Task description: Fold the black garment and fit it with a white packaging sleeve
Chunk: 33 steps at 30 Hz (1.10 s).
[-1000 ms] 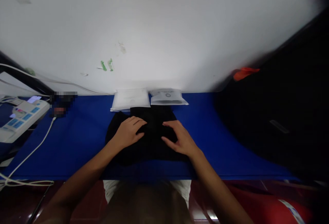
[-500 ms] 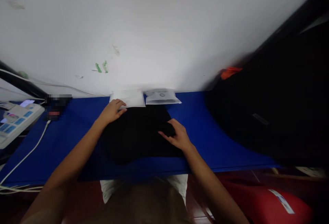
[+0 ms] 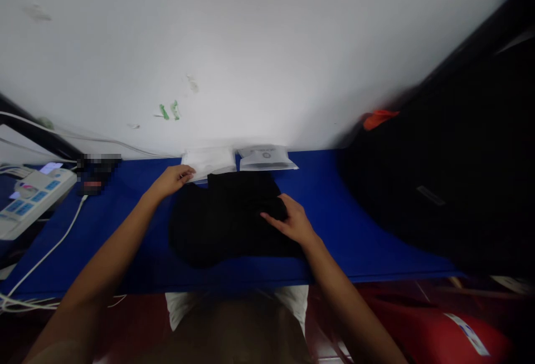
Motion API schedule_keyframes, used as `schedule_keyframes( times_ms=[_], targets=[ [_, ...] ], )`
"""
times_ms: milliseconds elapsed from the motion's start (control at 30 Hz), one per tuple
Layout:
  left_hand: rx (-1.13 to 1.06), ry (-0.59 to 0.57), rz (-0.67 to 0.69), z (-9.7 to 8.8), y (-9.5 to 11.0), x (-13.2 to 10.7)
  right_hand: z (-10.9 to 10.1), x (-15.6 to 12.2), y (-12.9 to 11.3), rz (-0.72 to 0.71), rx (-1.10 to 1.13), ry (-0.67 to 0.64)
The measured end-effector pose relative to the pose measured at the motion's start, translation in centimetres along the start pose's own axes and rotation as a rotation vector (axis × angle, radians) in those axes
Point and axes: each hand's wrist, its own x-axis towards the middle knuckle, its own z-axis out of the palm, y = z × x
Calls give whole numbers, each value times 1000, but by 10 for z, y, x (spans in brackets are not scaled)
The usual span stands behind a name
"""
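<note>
Okay, black cloth [image 3: 234, 224]: on blue table [image 3: 326, 230], just inside front edge; blue surface extends both sides.
Left hand [image 3: 172, 179]: half-curled at white packet [image 3: 211, 162], near corner; grip unclear.
Right hand [image 3: 296, 222]: thumb spread from fingers, cloth's right side; hold unclear.
Change: left hand off cloth, now at packet.

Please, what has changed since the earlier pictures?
The left hand moved off the black cloth, leftward and forward, to the white plastic packet, near its near-left corner; whether it grips is unclear. The right hand stayed at the cloth's right side, the printed packet by the wall.
</note>
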Motion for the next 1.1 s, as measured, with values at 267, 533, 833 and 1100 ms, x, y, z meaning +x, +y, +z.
schedule_keyframes(
  times_ms=[267, 533, 833, 1100],
  targets=[
    [232, 144, 316, -4, 56, -27, 0, 2, 1, -33, 181, -263],
    [278, 166, 448, 30, 105, -47, -4, 4, -10, -281, 253, -111],
    [55, 39, 523, 63, 150, -78, 4, 0, -19, -502, 26, -189],
    [51, -31, 364, 77, 152, -79, 12, -6, -22, -661, -104, -6]
  ],
)
